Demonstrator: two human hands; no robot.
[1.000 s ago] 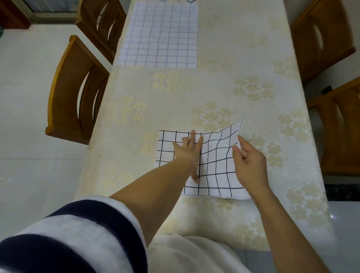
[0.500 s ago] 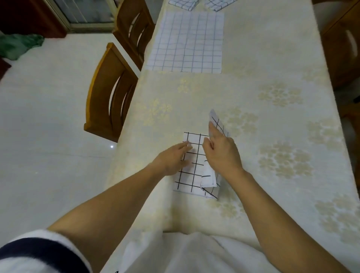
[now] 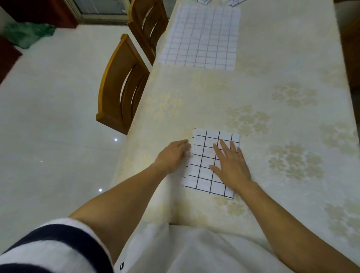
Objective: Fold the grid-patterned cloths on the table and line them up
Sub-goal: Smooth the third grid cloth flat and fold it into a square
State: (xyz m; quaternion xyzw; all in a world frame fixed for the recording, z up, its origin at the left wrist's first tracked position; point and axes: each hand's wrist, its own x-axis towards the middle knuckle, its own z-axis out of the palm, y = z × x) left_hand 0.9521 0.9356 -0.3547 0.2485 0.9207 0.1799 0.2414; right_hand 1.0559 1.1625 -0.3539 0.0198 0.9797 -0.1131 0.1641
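White, black-gridded folded cloth (image 3: 203, 171) lies flat at the 6 o'clock end of the surface (image 3: 272, 117). The right grip (image 3: 231, 165) presses on it, fingers straight and spread, holding nothing. The left grip (image 3: 172, 155), fingers relaxed, touches its 9 o'clock edge. An unfolded gridded cloth (image 3: 200, 37) lies at 12 o'clock.

Four cloths (image 3: 206, 165) (image 3: 200, 37) (image 3: 203, 1) (image 3: 233, 2), two hands (image 3: 172, 155) (image 3: 231, 165), two chairs (image 3: 120, 83) (image 3: 148, 21), one surface (image 3: 272, 117).
Of the cloths, one is folded with bold black lines, one lies flat with thin lines, and two are only scraps cut off by the top edge, so their count is less sure. One left hand, one right. Both chairs are wooden, on the left side. One brown wooden piece (image 3: 350, 48) at the right edge is too cropped to count as a chair. One green heap (image 3: 29, 34) lies on the floor.
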